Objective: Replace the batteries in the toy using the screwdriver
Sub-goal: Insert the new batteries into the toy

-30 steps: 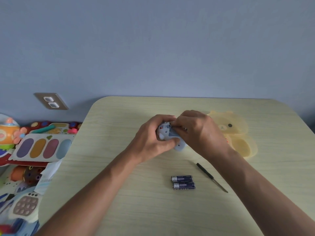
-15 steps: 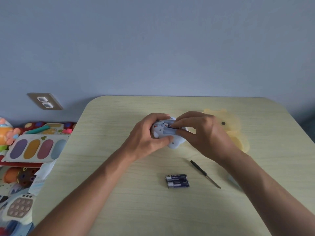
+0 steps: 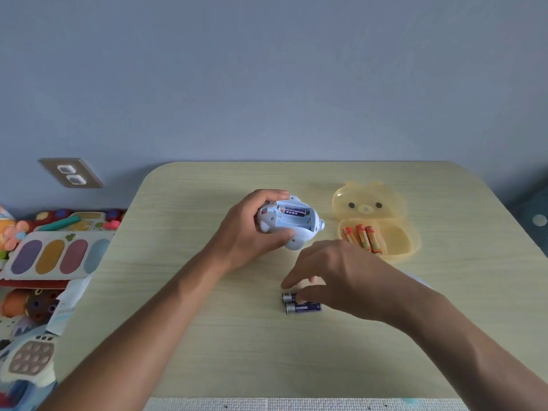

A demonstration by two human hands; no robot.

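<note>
A pale yellow-green wood-grain table with rounded far corners stands against a plain blue-grey wall, which carries a beige double socket plate low on the left. Left of the table lies a heap of colourful plastic toys, cut off by the frame edge and too jumbled to sort out.

The left hand is closed around a small light-blue plastic toy, held at the far middle of the table with its open battery bay upward; one dark blue battery in the bay shows, while the slot beside it looks bare. Whether the toy touches the table cannot be told.

The right hand reaches down to two dark blue batteries lying side by side on the near middle of the table. Its fingers are loosely curled and cover most of the farther battery; whether they pinch it cannot be told.

Far right, a translucent yellow bear-shaped case lies open, with three orange batteries in its near half. The wrist hides the table behind it.
</note>
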